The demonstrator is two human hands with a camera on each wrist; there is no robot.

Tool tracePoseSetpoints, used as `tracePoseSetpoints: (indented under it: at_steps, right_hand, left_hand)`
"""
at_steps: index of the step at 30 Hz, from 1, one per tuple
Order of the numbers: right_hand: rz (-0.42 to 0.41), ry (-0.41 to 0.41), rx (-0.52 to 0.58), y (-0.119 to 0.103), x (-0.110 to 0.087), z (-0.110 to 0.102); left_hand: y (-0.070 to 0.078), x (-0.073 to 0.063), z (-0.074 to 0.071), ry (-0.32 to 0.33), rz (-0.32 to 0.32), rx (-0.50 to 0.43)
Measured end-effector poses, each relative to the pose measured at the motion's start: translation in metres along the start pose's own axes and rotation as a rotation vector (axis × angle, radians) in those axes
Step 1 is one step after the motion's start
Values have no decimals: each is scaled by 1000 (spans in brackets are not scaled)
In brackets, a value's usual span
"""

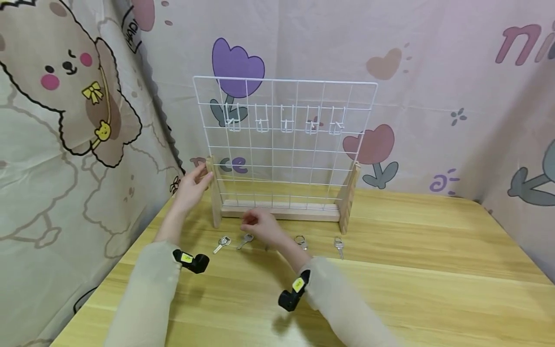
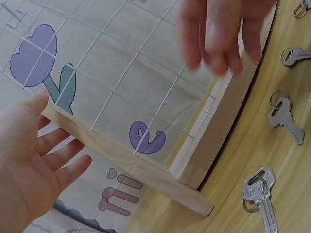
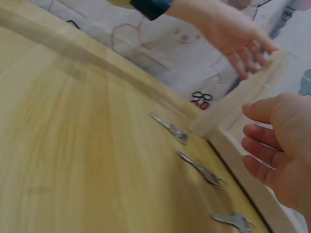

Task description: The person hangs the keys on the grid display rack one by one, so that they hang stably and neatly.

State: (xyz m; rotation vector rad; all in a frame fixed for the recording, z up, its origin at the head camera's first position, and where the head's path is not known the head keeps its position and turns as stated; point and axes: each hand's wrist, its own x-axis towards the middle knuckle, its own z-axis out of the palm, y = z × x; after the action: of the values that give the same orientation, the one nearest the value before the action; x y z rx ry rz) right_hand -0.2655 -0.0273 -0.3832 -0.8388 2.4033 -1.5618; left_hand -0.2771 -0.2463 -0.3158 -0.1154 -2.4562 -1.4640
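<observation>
My left hand (image 1: 192,187) is at the left wooden upright (image 1: 214,202) of a white wire grid rack (image 1: 283,166). Its thumb rests near the top of the wood and its fingers (image 2: 65,145) are loosely spread beside it. In front of the rack's wooden base bar (image 1: 299,213) my right hand (image 1: 262,225) hovers with loosely bent fingers, holding nothing. Below it several silver keys with rings lie in a row; the leftmost key (image 1: 223,243) and the second key (image 1: 245,240) show clearly. My right forearm partly covers the row's middle.
Several clear hooks (image 1: 287,123) hang in a line across the upper grid. A key (image 1: 301,242) and the rightmost key (image 1: 339,246) lie right of my right forearm on the wooden table (image 1: 433,299). A cartoon-printed cloth (image 1: 433,96) stands behind and at the sides.
</observation>
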Motion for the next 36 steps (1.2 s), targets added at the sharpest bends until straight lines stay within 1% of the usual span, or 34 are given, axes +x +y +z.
tracePoseSetpoints:
  at_steps: [3, 6, 10, 13, 16, 20, 23, 26, 30, 36]
  right_hand:
    - [-1, -22, -7, 0, 6, 15]
    - [3, -48, -62, 0, 11, 30]
    - [-12, -76, -128, 3, 17, 46]
    - [-6, -80, -145, 5, 20, 54]
    - [-11, -77, -173, 8, 22, 57]
    - [-36, -81, -244, 12, 22, 60]
    - [-51, -77, -314, 14, 22, 61]
    - [-64, -71, -412, 15, 22, 63]
    - [-53, -76, -506, 14, 23, 66]
    - [4, -106, -528, 7, 24, 63]
  left_hand:
    - [1, 0, 2, 15, -14, -14]
    - [2, -1, 3, 23, -29, -15]
    - [2, 0, 3, 14, -36, -21]
    - [2, 1, 3, 1, -28, -28]
    - [3, 0, 4, 0, -18, -24]
    - [2, 0, 3, 13, -13, -13]
    - [1, 0, 3, 12, -13, -9]
    - [2, -1, 2, 1, -14, -4]
    - [3, -1, 2, -2, -20, 4]
    - [6, -2, 1, -3, -24, 4]
